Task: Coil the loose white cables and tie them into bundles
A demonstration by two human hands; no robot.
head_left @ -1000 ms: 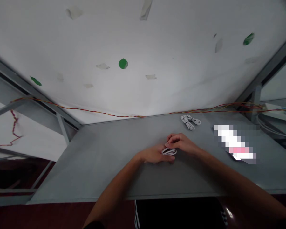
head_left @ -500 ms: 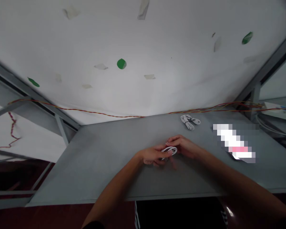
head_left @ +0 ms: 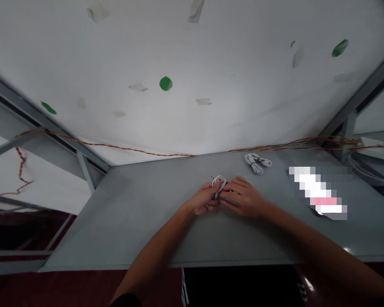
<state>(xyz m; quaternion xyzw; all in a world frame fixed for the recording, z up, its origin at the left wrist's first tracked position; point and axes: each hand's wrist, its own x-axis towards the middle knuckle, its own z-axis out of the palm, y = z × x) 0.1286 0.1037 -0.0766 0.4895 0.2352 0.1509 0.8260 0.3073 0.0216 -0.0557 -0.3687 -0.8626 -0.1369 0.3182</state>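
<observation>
A coiled white cable is pinched in my left hand, its loops standing up above the thumb. A thin black tie crosses the lower part of the coil, and one dark end pokes out at the upper left. My right hand meets the coil from the right, fingertips closed at the tie; exactly what lies between them is partly hidden. Both hands are just above the grey table. Behind them lies a second white cable bundle, bound with a black tie.
A pixelated white-and-pink object lies on the table at right. Twisted red and yellow wires run along the back edge, below a white panel with green stickers and tape bits. Grey metal frame bars flank the table.
The coil has turned more upright and moved slightly left in my left hand. My right hand has swung in, its fingers now closed at the tie. The view has shifted slightly.
</observation>
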